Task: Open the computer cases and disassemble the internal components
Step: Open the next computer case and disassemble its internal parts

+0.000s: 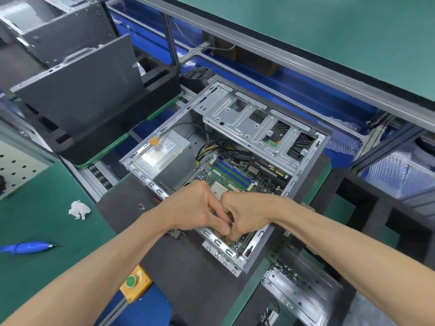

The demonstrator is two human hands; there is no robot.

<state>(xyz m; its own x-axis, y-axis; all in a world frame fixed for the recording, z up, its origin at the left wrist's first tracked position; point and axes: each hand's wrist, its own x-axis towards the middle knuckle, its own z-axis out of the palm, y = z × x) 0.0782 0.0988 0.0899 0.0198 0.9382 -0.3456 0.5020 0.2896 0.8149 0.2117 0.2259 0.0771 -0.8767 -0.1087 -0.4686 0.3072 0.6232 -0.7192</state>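
Both hands, left hand point(200, 205) & right hand point(244, 215), had fingers curled, pinching sth hidden on the motherboard point(237, 177) inside the open case point(303, 184) on the counter point(47, 227); prob. fragile, grip edges.

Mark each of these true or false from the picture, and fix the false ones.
1. The case lies open, with its motherboard exposed. True.
2. The left hand holds the blue tool. False: the tool lies alone on the green mat, away from both hands.
3. Both hands work together at the near edge of the case. True: the left hand and right hand meet there, fingers curled over something too hidden to name.
4. The power supply has been taken out. False: it sits inside the case, left of the motherboard.
5. A crumpled white tissue lies inside the case. False: it lies on the green mat to the left.
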